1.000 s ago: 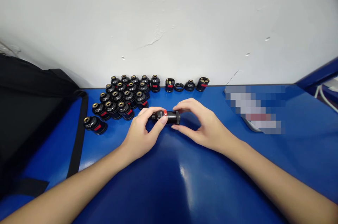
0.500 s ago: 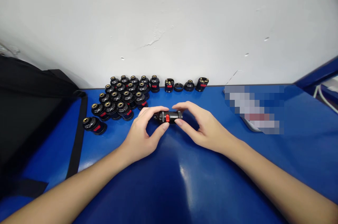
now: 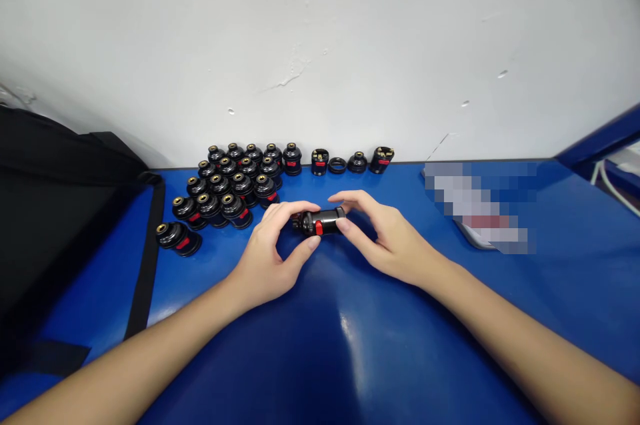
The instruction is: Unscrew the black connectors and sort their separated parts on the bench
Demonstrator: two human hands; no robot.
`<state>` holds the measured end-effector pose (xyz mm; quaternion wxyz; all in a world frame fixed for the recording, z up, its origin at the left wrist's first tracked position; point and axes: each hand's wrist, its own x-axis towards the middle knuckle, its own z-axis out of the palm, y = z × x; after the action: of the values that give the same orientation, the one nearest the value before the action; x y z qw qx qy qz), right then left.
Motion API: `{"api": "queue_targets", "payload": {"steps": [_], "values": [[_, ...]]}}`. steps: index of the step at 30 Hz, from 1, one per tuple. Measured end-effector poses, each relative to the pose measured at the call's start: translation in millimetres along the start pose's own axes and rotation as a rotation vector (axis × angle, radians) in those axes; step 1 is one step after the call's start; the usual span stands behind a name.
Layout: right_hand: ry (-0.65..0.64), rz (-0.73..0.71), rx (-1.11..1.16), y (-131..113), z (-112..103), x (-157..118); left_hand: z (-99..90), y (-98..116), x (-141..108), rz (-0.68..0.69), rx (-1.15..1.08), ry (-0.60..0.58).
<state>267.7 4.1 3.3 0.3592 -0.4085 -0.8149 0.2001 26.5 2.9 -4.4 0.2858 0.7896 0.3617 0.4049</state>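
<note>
A black lamp holder [image 3: 327,221] with a red switch lies sideways between my two hands, low over the blue table. My left hand [image 3: 273,248] grips its capped left end between thumb and fingers. At the other end, the thumb and fingers of my right hand [image 3: 383,228] close around the rim, where a black ring [image 3: 341,213] sits. Part of the cap is hidden behind my left fingers. Behind my hands stand loose parts in a row: a socket body [image 3: 320,162] with brass contacts, a loose ring [image 3: 337,165], a cap [image 3: 357,162] and another socket body [image 3: 382,160].
Several assembled lamp holders [image 3: 243,188] stand grouped at the back left, and one [image 3: 179,239] leans nearer me. A black bag [image 3: 60,211] with a strap fills the left side. At right lies a blurred-out flat object [image 3: 475,211]. The white wall [image 3: 320,45] closes off the back.
The lamp holder has turned slightly, with its red switch a little lower and further right. My right thumb has shifted slightly up along the ring end.
</note>
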Motion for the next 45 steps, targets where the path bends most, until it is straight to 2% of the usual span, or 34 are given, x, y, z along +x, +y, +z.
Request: {"api": "queue_targets", "payload": {"steps": [3, 7, 10, 14, 20, 23, 31, 35, 41, 45], "values": [[0.0, -0.035, 0.026, 1.6, 0.0, 0.7, 0.2, 0.1, 0.6, -0.028, 0.011, 0.008], [-0.006, -0.148, 0.041, 4.5, 2.3, 1.4, -0.5, 2.7, 1.6, -0.177, -0.01, 0.011], [-0.02, -0.178, 0.027, 4.2, 3.6, 1.0, -0.8, 4.4, 2.0, -0.249, -0.044, -0.011], [-0.021, -0.152, 0.004, 0.5, 3.8, -0.5, 0.3, 3.8, 2.4, -0.195, -0.038, 0.03], [-0.015, 0.056, -0.011, -0.1, 3.0, -0.3, 1.7, -2.2, 0.3, -0.068, -0.033, 0.002], [-0.014, 0.015, -0.002, 2.1, 2.0, 0.8, 1.6, -2.9, 0.1, -0.059, -0.012, 0.002], [0.037, -0.145, 0.016, -1.1, 2.4, 1.6, 0.5, 2.9, 3.1, -0.279, -0.054, 0.036], [0.076, -0.154, -0.01, -2.0, 3.5, 0.0, 0.6, 1.7, 2.3, -0.201, -0.055, 0.026], [0.014, 0.055, 0.001, -1.5, 2.4, 0.3, 1.8, -4.2, -0.1, -0.069, -0.059, -0.024], [0.014, -0.019, 0.035, 2.2, 3.6, 1.7, 2.1, -3.6, 0.8, -0.109, -0.037, -0.005]]}}
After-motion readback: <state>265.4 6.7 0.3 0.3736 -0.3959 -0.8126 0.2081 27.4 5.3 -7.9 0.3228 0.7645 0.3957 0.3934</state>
